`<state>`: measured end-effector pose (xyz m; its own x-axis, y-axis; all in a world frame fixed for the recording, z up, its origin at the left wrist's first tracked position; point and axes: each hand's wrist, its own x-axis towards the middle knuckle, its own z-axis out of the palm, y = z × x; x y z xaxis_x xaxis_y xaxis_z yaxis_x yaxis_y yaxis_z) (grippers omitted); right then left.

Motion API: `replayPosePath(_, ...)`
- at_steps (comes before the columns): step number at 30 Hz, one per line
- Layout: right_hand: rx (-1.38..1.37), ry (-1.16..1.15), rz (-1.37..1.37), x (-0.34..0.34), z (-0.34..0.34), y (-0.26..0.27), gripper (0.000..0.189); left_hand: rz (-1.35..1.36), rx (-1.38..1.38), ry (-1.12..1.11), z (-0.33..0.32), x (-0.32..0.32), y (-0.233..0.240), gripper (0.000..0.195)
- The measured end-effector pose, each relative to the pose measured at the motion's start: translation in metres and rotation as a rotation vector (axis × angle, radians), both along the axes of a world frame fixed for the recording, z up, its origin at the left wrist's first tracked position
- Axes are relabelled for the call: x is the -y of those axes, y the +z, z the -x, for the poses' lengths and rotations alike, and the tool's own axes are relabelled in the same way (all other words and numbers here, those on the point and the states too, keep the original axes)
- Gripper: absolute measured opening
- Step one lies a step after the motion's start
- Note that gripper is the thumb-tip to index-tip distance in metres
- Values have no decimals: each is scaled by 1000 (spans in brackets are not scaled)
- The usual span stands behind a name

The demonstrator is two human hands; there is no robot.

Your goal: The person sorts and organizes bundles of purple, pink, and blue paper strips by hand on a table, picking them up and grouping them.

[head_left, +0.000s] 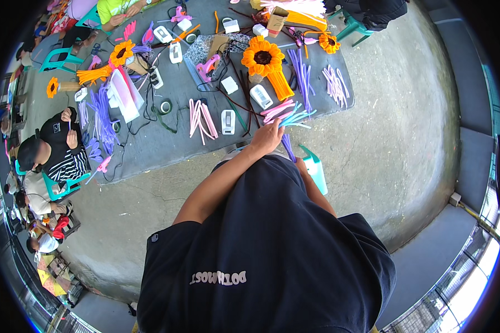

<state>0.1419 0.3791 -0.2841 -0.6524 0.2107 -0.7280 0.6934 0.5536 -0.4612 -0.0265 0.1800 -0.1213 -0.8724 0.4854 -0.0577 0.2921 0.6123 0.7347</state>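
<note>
My left hand [268, 136] is at the table's near edge, its fingers closed on the ends of a bundle of light blue pipe cleaners [296, 117] that fan out to the right. Lower and to the right, close to my body, my right hand [301, 165] grips a bundle of purple pipe cleaners [288, 148]. Its fingers are partly hidden by my shirt. Pink pipe cleaners [277, 110] lie just beyond my left hand. Further in, an orange pipe-cleaner sunflower [262, 56] with a dark centre rests near an orange bundle [280, 84].
The grey table [150, 154] carries pink glue guns [208, 67] with black cords, white plastic cases [228, 122], green tape [165, 108] and more pipe cleaners [336, 85]. A green plastic stool [314, 170] stands by my right arm. A person [54, 141] sits at the left, holding a thin stick.
</note>
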Motion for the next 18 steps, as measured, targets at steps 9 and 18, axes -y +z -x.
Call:
replayPosePath(9,-15,24,-19,-2,1,1,48,12,29,-3,0,0,2,37)
replayPosePath(18,-36,10,-15,-2,-2,1,48,5,31,2,-2,-2,1,35)
